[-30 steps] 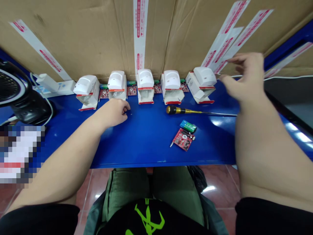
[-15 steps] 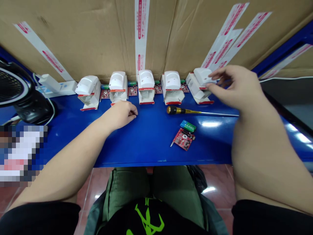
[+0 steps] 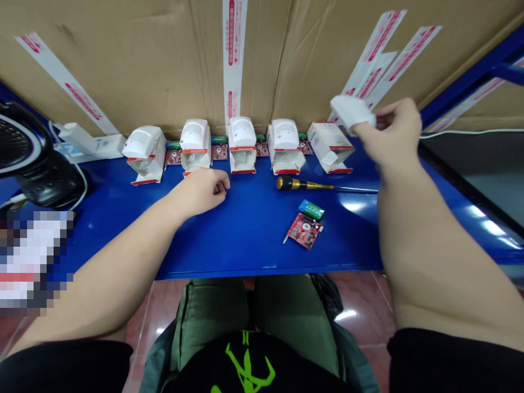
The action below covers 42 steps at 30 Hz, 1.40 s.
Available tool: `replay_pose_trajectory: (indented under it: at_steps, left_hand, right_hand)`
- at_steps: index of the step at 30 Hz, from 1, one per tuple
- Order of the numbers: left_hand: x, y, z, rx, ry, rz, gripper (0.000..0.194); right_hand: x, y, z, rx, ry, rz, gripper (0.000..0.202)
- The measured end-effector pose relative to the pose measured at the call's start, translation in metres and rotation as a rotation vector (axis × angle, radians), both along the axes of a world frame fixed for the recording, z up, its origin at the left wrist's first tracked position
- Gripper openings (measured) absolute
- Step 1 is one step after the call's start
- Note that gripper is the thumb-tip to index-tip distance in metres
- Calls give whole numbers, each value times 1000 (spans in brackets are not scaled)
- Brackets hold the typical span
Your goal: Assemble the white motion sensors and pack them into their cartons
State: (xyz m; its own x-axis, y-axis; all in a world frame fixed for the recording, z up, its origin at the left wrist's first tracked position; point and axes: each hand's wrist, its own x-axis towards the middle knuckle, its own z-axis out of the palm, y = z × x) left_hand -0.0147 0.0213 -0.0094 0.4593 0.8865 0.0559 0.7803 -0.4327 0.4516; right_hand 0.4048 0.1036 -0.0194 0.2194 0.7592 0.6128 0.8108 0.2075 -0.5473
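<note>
My right hand pinches a white motion detector between thumb and fingers, tilted in the air above an open small carton at the row's right end. My left hand rests on the blue table with its fingers loosely curled, in front of the second carton from the left; I see nothing in it. Between the hands lie a screwdriver with a black and yellow handle, a blue-green battery and a red circuit board. Other white motion detectors sit on their own open cartons.
More red boards and batteries lie between the cartons along the cardboard wall. At the left stand a black fan and a white power strip with a cable. The blue table's front edge is close to my lap.
My right hand has lifted the white motion detector up off the rightmost carton and tilted it. My left hand has stayed in place. The view has shifted slightly.
</note>
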Motion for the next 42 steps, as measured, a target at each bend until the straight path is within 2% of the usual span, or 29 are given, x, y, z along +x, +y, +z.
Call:
replay_pose_trajectory:
  at_steps: [2, 4, 5, 7, 9, 12, 18, 23, 27, 33, 35, 38, 42]
  left_hand:
    - [-1, -1, 3, 89, -119, 93, 8]
    - [-2, -2, 7, 180, -283, 154, 10]
    - [-3, -3, 9, 182, -370, 134, 16]
    - [-4, -5, 12, 82, -509, -10, 32]
    - [-5, -6, 12, -56, -547, -191, 53]
    - [-3, -7, 8, -111, -473, -307, 74]
    - [0, -9, 1, -54, -415, -293, 71]
    - [-3, -5, -3, -4, -413, -235, 88]
    - [-4, -2, -7, -9, -397, -283, 102]
    - [-3, -2, -4, 11, -196, -359, 105]
    - [-9, 0, 1, 38, -155, -347, 88]
    - [-22, 6, 7, 41, -38, -279, 47]
    - [-29, 12, 9, -31, 117, -212, 36]
  right_hand:
    - [-10, -14, 6, 14, 174, 212, 42]
    - [-35, -36, 13, -131, 201, 626, 48]
    - [-50, -47, 15, -209, 159, 809, 48]
    - [-81, -69, 17, -296, -15, 1049, 42]
    - [-107, -83, 15, -303, -141, 1149, 36]
    - [-125, -89, 9, -272, -212, 1153, 32]
    - [-121, -84, -1, -249, -78, 1152, 33]
    - [-122, -81, -6, -278, 234, 1147, 39]
    - [-120, -80, -5, -257, 291, 1136, 43]
    - [-104, -71, -9, -256, 340, 1041, 49]
    - [-99, -67, -11, -243, 340, 1011, 49]
    - [-94, -65, -10, -224, 318, 996, 47]
    - [-95, -65, -7, -245, 260, 992, 48]
